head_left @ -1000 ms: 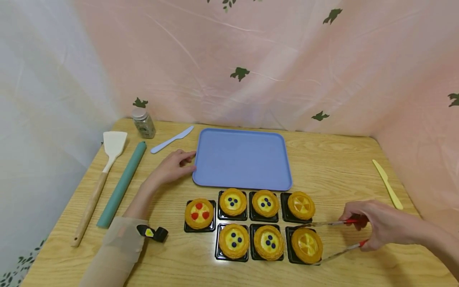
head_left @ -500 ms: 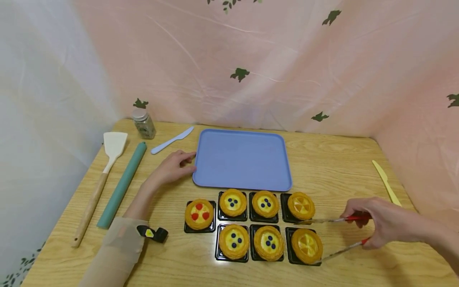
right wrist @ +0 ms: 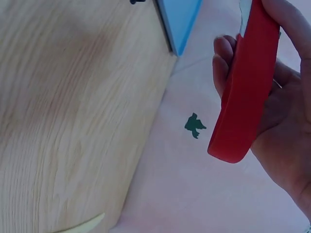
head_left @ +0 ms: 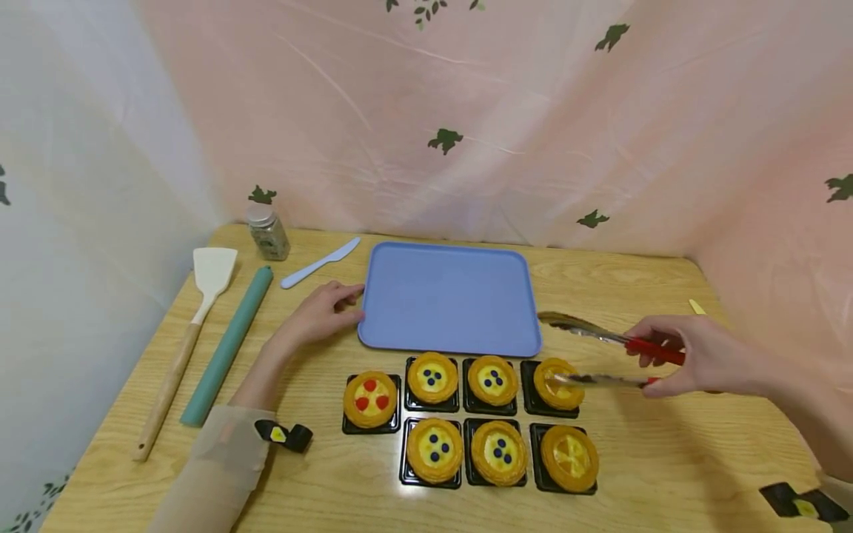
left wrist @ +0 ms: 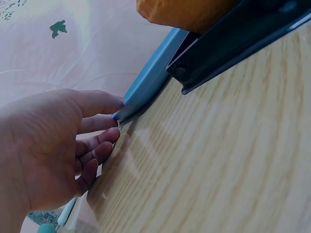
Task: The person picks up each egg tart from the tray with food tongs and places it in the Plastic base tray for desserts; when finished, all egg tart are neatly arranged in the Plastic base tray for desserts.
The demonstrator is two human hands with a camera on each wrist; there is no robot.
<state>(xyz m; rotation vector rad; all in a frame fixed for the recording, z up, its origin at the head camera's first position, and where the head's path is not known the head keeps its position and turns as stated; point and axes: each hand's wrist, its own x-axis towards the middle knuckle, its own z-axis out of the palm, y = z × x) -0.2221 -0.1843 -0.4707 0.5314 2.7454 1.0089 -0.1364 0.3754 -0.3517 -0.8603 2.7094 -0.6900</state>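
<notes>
My left hand point(head_left: 323, 311) touches the left edge of the blue tray point(head_left: 453, 296) with thumb and index finger; its other fingers are bent. In my right hand point(head_left: 706, 355) are metal tongs point(head_left: 603, 335) with red handles, their arms spread apart and nothing between them. They hover right of the tray, the lower arm overlapping a back tart with orange wedges point(head_left: 550, 368). A second wedge-topped tart point(head_left: 569, 459) sits in front of it. Blueberry-topped tarts point(head_left: 433, 450) and one red-topped tart point(head_left: 370, 400) stand further left, all on small black square holders. The right wrist view shows a red handle point(right wrist: 248, 92) against the palm.
At the left lie a white spatula point(head_left: 213, 274) with a wooden handle, a green rolling pin point(head_left: 226, 348) and a light blue knife point(head_left: 320, 264). A spice jar point(head_left: 269, 233) stands behind them. A yellow knife point(head_left: 697, 307) at the right is mostly hidden by my right hand.
My right hand has moved the tongs up and away from the front wedge-topped tart, towards the tray's right side. The tarts and my left hand have stayed in place.
</notes>
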